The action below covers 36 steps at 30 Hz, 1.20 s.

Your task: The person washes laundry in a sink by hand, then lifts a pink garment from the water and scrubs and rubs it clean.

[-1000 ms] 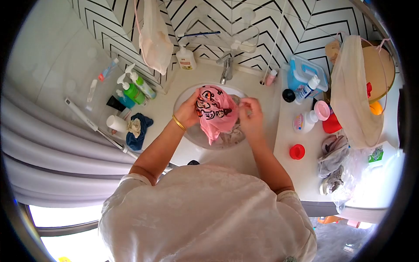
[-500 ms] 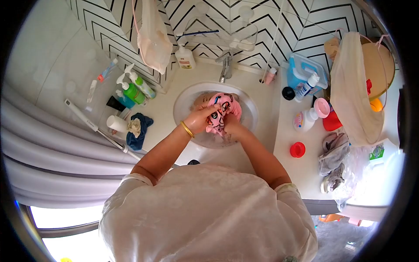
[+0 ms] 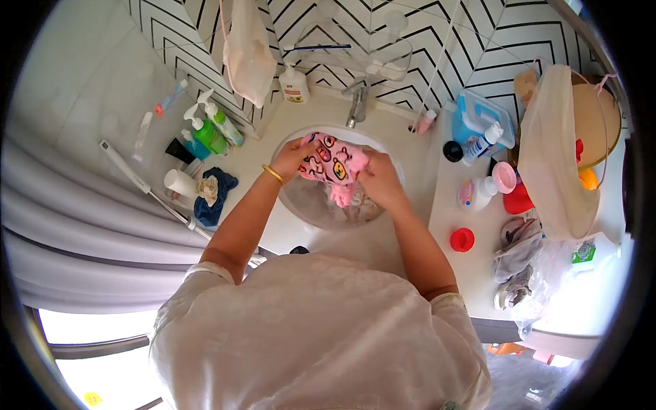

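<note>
A pink garment with printed cartoon figures [image 3: 335, 162] is stretched between my two hands over the white sink [image 3: 298, 205]. My left hand [image 3: 294, 156] has its fingers closed on the left edge of the cloth, thumb on top. At the right edge, my right hand [image 3: 380, 179] grips the same cloth. A bunched pink end hangs down toward the water. Pale wet fabric [image 3: 361, 206] lies in the sink beneath. The metal faucet [image 3: 357, 108] stands behind the garment.
On the left are pump bottles [image 3: 210, 135], a white cup [image 3: 180, 183] and dark blue cloth [image 3: 215, 198]. To the right stand a blue box [image 3: 482, 123], a white bottle [image 3: 475, 194], a red cap [image 3: 462, 239] and grey shoes [image 3: 517, 287]. A hand-soap bottle [image 3: 294, 86] is near the wall.
My hands have moved apart and the bunched pink garment is now spread between them. The fabric below in the sink shows more. The whole view has shifted slightly.
</note>
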Tool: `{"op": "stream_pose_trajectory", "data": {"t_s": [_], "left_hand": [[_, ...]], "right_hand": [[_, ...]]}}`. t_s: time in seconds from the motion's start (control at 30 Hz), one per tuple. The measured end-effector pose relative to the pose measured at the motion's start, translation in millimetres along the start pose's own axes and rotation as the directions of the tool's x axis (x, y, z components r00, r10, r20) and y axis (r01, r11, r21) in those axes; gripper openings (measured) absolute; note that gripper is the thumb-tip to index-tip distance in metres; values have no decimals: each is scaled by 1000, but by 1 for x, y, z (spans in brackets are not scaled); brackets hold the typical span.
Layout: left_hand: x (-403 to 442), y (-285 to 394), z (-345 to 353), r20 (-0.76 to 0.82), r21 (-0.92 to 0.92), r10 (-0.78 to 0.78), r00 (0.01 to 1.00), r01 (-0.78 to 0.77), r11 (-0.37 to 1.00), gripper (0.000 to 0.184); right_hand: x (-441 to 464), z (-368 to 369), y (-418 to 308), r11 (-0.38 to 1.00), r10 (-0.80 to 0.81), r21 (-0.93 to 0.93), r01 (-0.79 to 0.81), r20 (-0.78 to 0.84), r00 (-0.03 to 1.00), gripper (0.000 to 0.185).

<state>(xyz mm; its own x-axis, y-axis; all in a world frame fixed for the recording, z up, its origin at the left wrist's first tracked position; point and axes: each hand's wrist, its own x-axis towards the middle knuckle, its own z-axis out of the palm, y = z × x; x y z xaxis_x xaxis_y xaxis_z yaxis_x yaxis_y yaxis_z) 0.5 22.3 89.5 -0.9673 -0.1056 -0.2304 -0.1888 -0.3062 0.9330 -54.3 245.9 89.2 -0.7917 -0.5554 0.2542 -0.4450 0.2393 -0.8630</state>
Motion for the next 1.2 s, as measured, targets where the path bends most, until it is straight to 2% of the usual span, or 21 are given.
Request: {"op": "stream_pose_trajectory", "data": {"t_s": [0.03, 0.07, 0.1, 0.13, 0.2, 0.23, 0.33, 0.37, 0.43, 0.53, 0.6, 0.63, 0.7, 0.73, 0.8, 0.83, 0.93, 1.03, 1.13, 1.2], "left_hand": [[7, -8, -14, -29, -22, -29, 999, 28, 999, 24], [11, -13, -20, -56, -45, -59, 997, 57, 997, 24], [6, -10, -10, -114, -138, -8, 993, -8, 990, 22], [6, -15, -12, -141, -148, -24, 990, 3, 989, 23], [11, -33, -27, -197, -171, -60, 979, 26, 985, 23], [14, -44, -38, -169, -80, -32, 985, 18, 997, 23], [24, -68, -50, -322, 226, 76, 944, -1, 974, 25], [23, -71, -49, -340, 382, 234, 911, -94, 919, 25], [22, -75, -40, -291, 668, 539, 790, -236, 706, 27], [-7, -39, 9, -181, 628, 526, 831, -314, 712, 31], [-28, -20, 40, -143, 617, 240, 960, -103, 780, 31], [-34, -18, 50, -124, 615, 88, 988, 7, 789, 32], [-28, -47, 54, -60, 514, -12, 998, 42, 857, 31], [-22, -64, 55, -21, 461, -64, 998, 67, 885, 30], [-13, -84, 60, 21, 346, 155, 988, -153, 926, 30], [-8, -92, 61, 32, 282, 263, 964, -261, 923, 29], [16, -112, 34, -3, 237, 208, 978, -201, 950, 29], [15, -88, 27, 77, 76, 295, 952, -301, 951, 24], [-11, -31, 39, -3, 37, 165, 986, -164, 986, 24], [-13, -19, 34, -4, -152, 87, 996, -86, 985, 21]], "right_hand": [[3, -10, -19, 998, -49, 30, 51, -71, 996, 16], [6, -20, -32, 986, -20, 166, 35, -87, 996, 13], [9, -31, -44, 954, 11, 298, 20, -100, 995, 12], [12, -40, -54, 906, 43, 423, 7, -109, 993, 10], [19, -53, -73, 894, 1, 432, 116, -261, 965, 10], [22, -57, -76, 886, -18, 431, 171, -336, 942, 11], [33, -64, -72, 925, -59, 341, 170, -312, 948, 8], [34, -61, -69, 953, -32, 280, 111, -274, 961, 7], [39, -45, -58, 989, 27, 148, 4, -206, 978, 7], [45, -26, -43, 916, 184, 379, -133, -101, 978, 11], [45, -15, -36, 834, 315, 500, -234, -83, 946, 10], [44, -10, -33, 791, 375, 544, -280, -70, 924, 10], [38, -8, -42, 699, 488, 607, -379, -18, 872, 11], [35, -6, -40, 652, 487, 665, -365, 2, 873, 12], [29, -5, -35, 547, 485, 769, -330, 30, 874, 12], [24, -6, -37, 553, 488, 759, -343, 39, 872, 12], [14, -15, -50, 545, 462, 762, -350, 76, 884, 12], [10, -28, -46, 458, 404, 823, -335, 143, 903, 12], [10, -58, -38, 400, 379, 836, -374, 221, 899, 12], [11, -69, -25, 409, 357, 816, -409, 269, 894, 15]]}}
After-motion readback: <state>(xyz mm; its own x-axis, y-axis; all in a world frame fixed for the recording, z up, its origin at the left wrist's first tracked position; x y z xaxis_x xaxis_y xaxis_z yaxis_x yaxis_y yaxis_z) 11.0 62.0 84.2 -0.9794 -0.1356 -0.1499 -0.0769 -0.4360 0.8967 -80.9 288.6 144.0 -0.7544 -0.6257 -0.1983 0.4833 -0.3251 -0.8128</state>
